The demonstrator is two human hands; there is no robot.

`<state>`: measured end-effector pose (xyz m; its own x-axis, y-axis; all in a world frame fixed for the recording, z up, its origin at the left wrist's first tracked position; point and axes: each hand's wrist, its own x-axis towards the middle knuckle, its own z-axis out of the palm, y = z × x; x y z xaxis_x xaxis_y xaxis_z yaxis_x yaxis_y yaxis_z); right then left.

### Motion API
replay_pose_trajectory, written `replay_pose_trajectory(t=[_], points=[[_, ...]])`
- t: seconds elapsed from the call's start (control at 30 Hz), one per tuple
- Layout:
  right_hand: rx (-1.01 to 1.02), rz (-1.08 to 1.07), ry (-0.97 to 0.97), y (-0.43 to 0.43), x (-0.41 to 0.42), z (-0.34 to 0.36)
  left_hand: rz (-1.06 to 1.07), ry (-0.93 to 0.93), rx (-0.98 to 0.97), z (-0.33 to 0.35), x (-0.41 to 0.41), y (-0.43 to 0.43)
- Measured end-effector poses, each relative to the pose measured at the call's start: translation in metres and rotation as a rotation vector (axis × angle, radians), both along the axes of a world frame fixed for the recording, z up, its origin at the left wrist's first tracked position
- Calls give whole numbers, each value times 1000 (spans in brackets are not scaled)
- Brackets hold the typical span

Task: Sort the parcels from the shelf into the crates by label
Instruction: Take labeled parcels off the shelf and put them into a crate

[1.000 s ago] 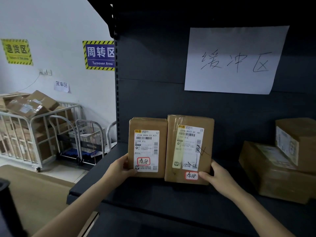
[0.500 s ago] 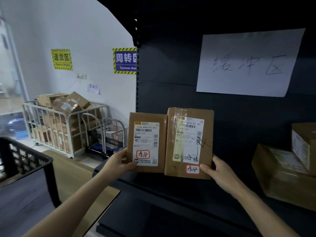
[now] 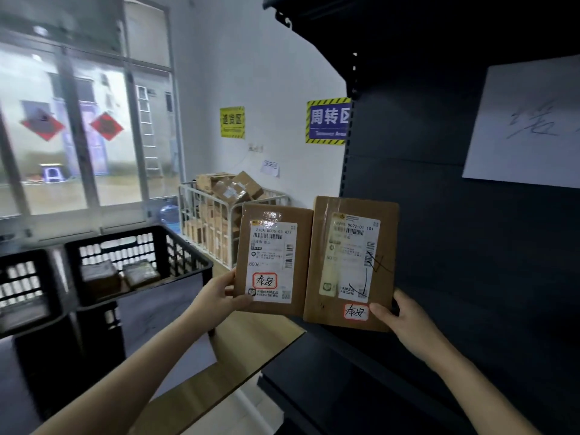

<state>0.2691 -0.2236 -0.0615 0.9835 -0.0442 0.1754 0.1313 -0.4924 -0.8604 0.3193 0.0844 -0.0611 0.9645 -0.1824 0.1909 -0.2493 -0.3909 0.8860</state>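
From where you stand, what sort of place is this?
Likely a parcel sorting depot: the left hand and right hand hold the left parcel and right parcel, both labelled; a crate holds more; a cage is piled with boxes.

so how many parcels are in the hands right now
2. The smaller parcel is held by the left hand; the larger parcel beside it by the right hand. Any behind them would be hidden.

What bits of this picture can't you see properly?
Head view only.
Paper sign: cut off by the right edge, writing blurred.
Blue wall sign: right end hidden behind the shelf post.
Packets in the black crate: labels blurred.
Smallest print on the left parcel and right parcel: too small.
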Motion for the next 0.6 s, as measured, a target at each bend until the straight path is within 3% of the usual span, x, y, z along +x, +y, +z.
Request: replay_pose_trajectory(t=[0.6], points=[[40, 289, -37, 149, 90, 11, 244, -65, -51, 6, -2, 151]])
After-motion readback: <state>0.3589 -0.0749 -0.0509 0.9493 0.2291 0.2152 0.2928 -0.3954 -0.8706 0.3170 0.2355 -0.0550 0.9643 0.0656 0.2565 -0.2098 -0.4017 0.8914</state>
